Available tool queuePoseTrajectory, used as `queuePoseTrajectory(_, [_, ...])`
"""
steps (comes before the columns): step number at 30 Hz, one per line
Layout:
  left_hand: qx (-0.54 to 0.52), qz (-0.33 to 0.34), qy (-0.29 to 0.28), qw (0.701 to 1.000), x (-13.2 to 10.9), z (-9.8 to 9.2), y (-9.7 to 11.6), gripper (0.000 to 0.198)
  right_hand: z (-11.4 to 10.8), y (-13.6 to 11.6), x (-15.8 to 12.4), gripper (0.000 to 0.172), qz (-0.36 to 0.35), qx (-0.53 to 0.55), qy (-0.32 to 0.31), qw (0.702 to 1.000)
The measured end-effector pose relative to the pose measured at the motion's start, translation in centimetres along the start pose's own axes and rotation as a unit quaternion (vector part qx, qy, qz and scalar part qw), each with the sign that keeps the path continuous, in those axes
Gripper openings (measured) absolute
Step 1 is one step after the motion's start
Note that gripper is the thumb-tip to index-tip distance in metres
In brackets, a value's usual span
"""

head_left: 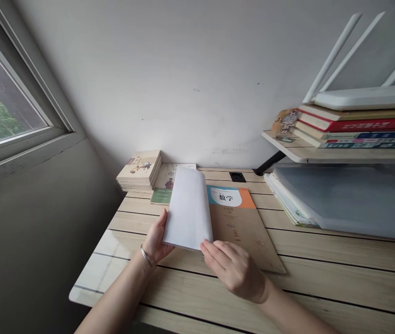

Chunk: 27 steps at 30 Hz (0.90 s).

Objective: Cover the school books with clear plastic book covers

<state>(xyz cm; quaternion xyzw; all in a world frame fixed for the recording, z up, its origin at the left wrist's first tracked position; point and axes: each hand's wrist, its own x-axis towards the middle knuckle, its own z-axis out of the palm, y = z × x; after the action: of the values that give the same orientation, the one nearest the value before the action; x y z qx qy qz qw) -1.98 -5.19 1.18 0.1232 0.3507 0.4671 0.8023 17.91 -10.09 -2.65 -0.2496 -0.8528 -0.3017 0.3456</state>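
As our left hand (155,236) grips curled white paper (187,208), our loosely open right hand (234,271) touches its corner over a math textbook (237,227).

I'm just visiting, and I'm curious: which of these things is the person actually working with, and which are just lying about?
Being worked with:
left hand, holding curled white paper
right hand, at the paper's lower edge
maths textbook, beneath them

Just lying about:
stacked books at the desk's far corner
shelf books
plastic folder
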Motion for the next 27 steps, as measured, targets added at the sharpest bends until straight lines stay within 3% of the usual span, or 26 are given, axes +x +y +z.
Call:
queuePoseTrajectory(4, [0.012, -0.009, 0.020, 1.000, 0.2, 0.0, -0.3, 0.045, 0.1, -0.1, 0.1, 0.021, 0.003, -0.012, 0.001, 1.000])
queuePoseTrajectory(7, [0.026, -0.020, 0.000, 0.999, 0.3, -0.3, -0.4, 0.043, 0.2, -0.2, 0.3, 0.021, 0.007, -0.012, 0.005, 1.000])
queuePoseTrajectory(11, [0.067, 0.039, -0.123, 0.989, -0.4, -0.8, 0.2, 0.057, 0.1, -0.2, 0.7, 0.019, 0.041, -0.007, 0.029, 0.999])
queuePoseTrajectory(13, [0.133, 0.101, -0.202, 0.965, -1.1, -1.0, 0.4, 0.063, -0.1, -0.2, 1.0, 0.019, 0.063, -0.007, 0.042, 0.997])
queuePoseTrajectory(15, [0.247, 0.161, -0.233, 0.927, -1.7, -1.0, 0.1, 0.062, -0.4, -0.1, 1.3, 0.017, 0.080, -0.012, 0.047, 0.996])
queuePoseTrajectory(18, [0.408, 0.235, -0.171, 0.865, -1.8, -0.8, -1.6, 0.044, -0.6, -0.1, 1.7, 0.014, 0.085, -0.025, 0.047, 0.995])
queuePoseTrajectory(20, [0.445, 0.261, -0.122, 0.848, -1.6, -0.6, -2.9, 0.032, -0.6, -0.2, 1.8, 0.013, 0.083, -0.029, 0.045, 0.995])
queuePoseTrajectory(27, [0.425, 0.232, -0.070, 0.872, -0.9, -0.5, -4.8, 0.031, -0.4, -0.5, 1.7, 0.014, 0.072, -0.047, 0.037, 0.996])
